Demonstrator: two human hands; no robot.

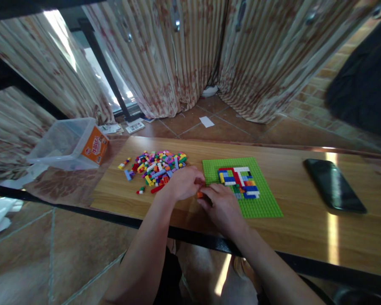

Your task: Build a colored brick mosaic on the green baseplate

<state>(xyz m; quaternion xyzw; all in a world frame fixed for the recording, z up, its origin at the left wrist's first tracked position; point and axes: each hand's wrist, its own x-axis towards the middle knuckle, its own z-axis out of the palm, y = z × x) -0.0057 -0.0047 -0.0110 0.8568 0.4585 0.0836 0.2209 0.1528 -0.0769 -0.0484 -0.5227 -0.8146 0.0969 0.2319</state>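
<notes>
My right hand (224, 207) pinches an orange toy brick (200, 195) left of the green baseplate (262, 207), probably for control; left hand (183, 184) curled, grip unclear

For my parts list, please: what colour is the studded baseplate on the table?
The baseplate is bright green, as the head view shows.
</notes>
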